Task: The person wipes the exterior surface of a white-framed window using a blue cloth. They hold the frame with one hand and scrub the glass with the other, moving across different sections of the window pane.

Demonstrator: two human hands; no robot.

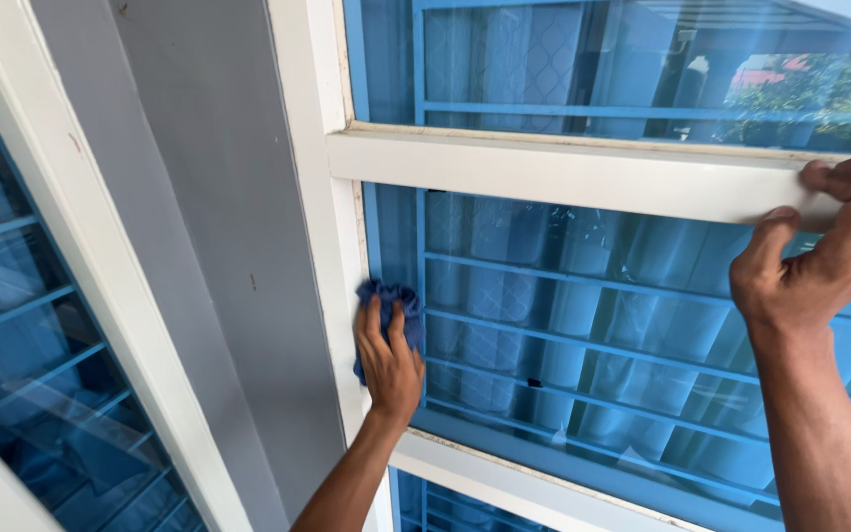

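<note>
Big white window frame (583, 172) fills the view, seen at a tilt; its horizontal rail runs left to right across the upper middle, an upright post drops down at centre-left. Behind the frame, blue-tinted glass pane (583, 325) with blue horizontal bars and pale curtain folds showing through; reflections of a roof and trees at upper right. Left of the post, a grey wall strip (209, 217), then a second white frame with more blue glass (22, 335) at far left.

Right hand (819, 256) at right edge, gripping the horizontal rail: thumb under the rail's lower edge, fingers curled over its face, narrow pinch-like hold. Looks like a brace for balance while the other arm reaches across.

Left hand (389, 360) at lower centre, palm flat, fingers together and extended upward, pressing a blue cloth (393, 300) against the pane right at the corner where glass meets the post. Cloth is bunched, mostly hidden under the palm, a tuft showing above the fingertips and some along the right of the hand. Flat hand spreads pressure over the cloth, so it stays pinned to the vertical glass.
</note>
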